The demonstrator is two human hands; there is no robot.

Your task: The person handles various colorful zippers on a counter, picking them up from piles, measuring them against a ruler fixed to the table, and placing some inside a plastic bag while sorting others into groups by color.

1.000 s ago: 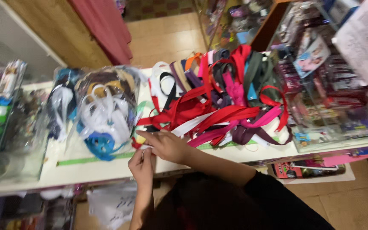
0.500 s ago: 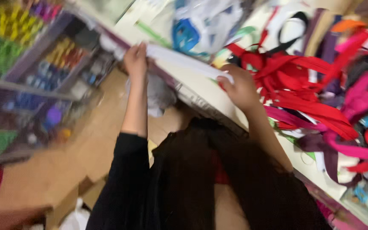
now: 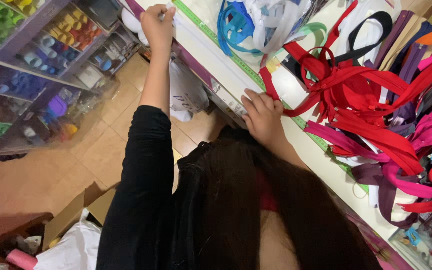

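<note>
My left hand (image 3: 158,25) is stretched out along the white counter (image 3: 321,165) and pinches one end of a white zipper tape (image 3: 203,62). My right hand (image 3: 263,117) presses the other part of that tape down at the counter's edge. The tape lies taut between both hands, next to a green measuring strip (image 3: 211,37) fixed on the counter. A heap of red, pink and purple zippers (image 3: 371,105) lies just past my right hand. My black sleeve and long dark hair fill the lower middle.
A clear bag of white and blue zippers (image 3: 261,20) sits on the counter's far side. Glass shelves of coloured thread spools (image 3: 36,55) stand at left. A white plastic bag (image 3: 186,95) hangs below the counter. A cardboard box (image 3: 71,217) is on the tiled floor.
My hands started close together at the counter edge. My left hand has slid away along the counter, drawing the white tape out straight, and the view has tilted downward.
</note>
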